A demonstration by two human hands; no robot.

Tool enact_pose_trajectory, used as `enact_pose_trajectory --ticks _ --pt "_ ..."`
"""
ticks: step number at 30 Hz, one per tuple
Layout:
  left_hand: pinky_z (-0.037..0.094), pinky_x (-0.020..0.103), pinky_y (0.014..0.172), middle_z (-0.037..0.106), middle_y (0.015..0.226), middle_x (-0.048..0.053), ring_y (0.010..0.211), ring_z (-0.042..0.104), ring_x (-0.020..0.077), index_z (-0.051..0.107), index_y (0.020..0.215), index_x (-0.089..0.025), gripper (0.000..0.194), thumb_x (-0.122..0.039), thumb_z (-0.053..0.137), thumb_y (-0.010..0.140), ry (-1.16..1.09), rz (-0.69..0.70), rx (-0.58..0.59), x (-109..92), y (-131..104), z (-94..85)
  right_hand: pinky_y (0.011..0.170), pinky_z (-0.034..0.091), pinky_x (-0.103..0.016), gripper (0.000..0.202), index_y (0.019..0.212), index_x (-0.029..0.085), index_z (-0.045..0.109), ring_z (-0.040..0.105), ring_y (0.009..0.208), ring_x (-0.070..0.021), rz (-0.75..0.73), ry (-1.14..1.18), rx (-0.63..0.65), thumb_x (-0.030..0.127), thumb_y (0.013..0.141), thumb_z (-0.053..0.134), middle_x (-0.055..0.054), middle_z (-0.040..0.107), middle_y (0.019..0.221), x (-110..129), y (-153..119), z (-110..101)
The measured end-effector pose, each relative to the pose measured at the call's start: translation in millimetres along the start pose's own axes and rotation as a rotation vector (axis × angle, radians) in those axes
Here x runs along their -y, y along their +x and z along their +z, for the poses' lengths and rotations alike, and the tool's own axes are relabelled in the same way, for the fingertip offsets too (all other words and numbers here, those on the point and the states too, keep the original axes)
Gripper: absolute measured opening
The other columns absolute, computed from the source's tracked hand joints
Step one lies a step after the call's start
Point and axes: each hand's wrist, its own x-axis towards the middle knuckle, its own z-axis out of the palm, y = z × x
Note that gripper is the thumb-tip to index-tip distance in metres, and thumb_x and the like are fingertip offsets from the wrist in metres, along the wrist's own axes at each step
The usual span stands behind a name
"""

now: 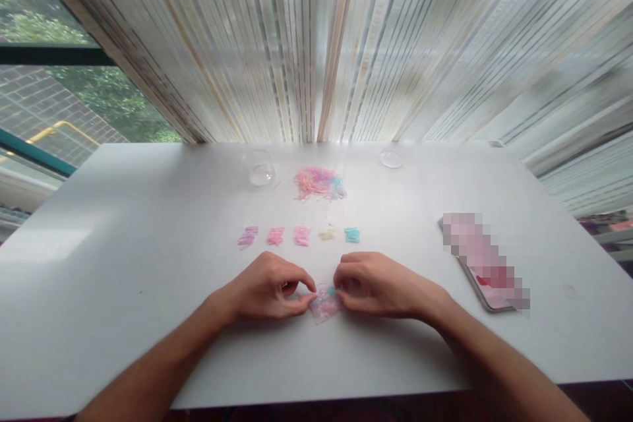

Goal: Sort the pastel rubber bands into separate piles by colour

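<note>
My left hand [274, 287] is closed in a pinch at the left edge of a small pastel bunch of elastic bands [326, 310]. At the bunch's upper right edge, the thumb and forefinger of my right hand [378, 287] are also pinched together. Whether a clear bag surrounds this bunch I cannot tell. Just beyond my hands lies a row of small heaps of bands: a purple heap [248, 236], a coral pink heap [275, 236], a pink heap [302, 235], a cream heap [327, 234] and a turquoise heap [352, 235].
Farther back on the white table [163, 211] is a larger mixed pile of bands [319, 183]. A clear round container [260, 170] stands left of it, and a clear lid [391, 158] lies to the right. A phone [482, 264], partly blurred, rests at the right. Striped curtains [316, 46] hang behind.
</note>
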Motion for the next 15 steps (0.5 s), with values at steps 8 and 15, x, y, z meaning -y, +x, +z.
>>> enact_pose_trajectory --ticks 8,15 --pt "0.031 0.019 0.048 0.046 0.052 -0.007 0.046 0.035 0.0064 0.075 0.086 -0.018 0.009 -0.022 0.068 0.085 -0.056 -0.030 0.007 2.6 -2.2 -2.7 0.066 0.043 -0.024 0.016 0.103 0.018 0.071 0.058 0.072 -0.0137 -0.055 0.042 -0.069 0.025 0.088 0.068 -0.002 0.064 0.085 -1.3 -0.5 1.4" --pt "0.031 0.019 0.048 0.046 0.053 -0.006 0.047 0.034 0.0068 0.075 0.087 -0.018 0.011 -0.023 0.066 0.088 -0.095 -0.025 0.005 1.9 -1.6 -0.3 0.068 0.044 -0.025 0.016 0.100 0.018 0.071 0.058 0.072 -0.0139 -0.122 0.083 -0.128 0.029 0.089 0.070 -0.002 0.064 0.083 2.3 1.6 7.8"
